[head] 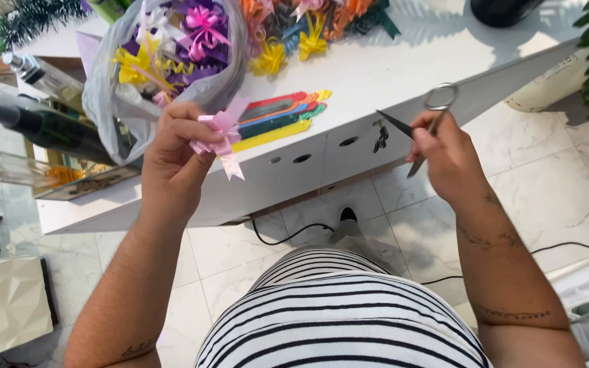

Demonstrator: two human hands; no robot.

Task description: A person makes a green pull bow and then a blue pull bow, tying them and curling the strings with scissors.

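The left hand (175, 146) is closed around a pink ribbon bow (221, 140), pinching it between thumb and fingers at about ten o'clock in the view, just in front of the white table (390, 75). The right hand (444, 153) at two o'clock grips a pair of scissors (417, 123), fingers curled around the handles, the dark blades slightly parted and pointing toward eleven o'clock, well apart from the bow. The main risk is the blade tips: they aim toward the left hand, and a careless closing of the gap could nick a finger or cut a loop instead of a loose tail. The grip on the bow is light, so a tug could pull it loose and drop it to the tiled floor (376, 218). Behind the left hand, at eleven o'clock, a plastic bag (103, 88) full of bows hangs over the table edge, and an elbow could knock it off. Flat coloured ribbon strips (277, 119) lie on the table at twelve o'clock, near the edge.
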